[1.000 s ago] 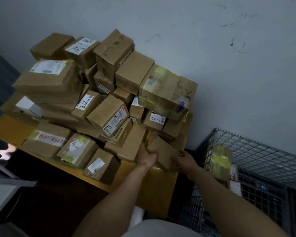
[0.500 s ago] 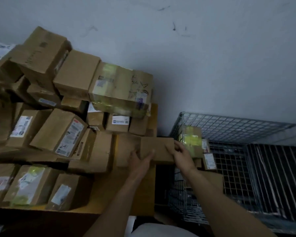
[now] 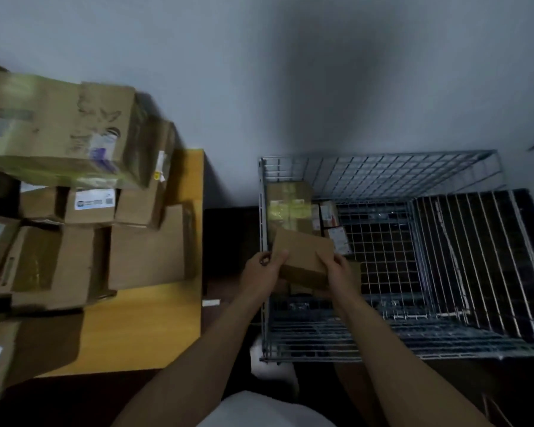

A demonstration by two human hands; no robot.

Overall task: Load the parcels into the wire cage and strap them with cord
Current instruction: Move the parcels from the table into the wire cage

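I hold a small plain brown parcel (image 3: 302, 257) in both hands above the left part of the open wire cage (image 3: 383, 161). My left hand (image 3: 264, 271) grips its left end and my right hand (image 3: 339, 274) grips its right end. Inside the cage, at the back left corner, stands a parcel with yellow tape (image 3: 287, 204), and a few small labelled parcels (image 3: 333, 229) lean beside it. No cord is in view.
A heap of cardboard parcels (image 3: 74, 186) covers a yellow table (image 3: 148, 322) on the left. A dark gap separates the table from the cage. The grey wall stands behind. The cage's right half shows bare wire floor (image 3: 386, 260).
Both hands carried the brown parcel from the table's heap rightwards to above the cage. The view has swung right with them.
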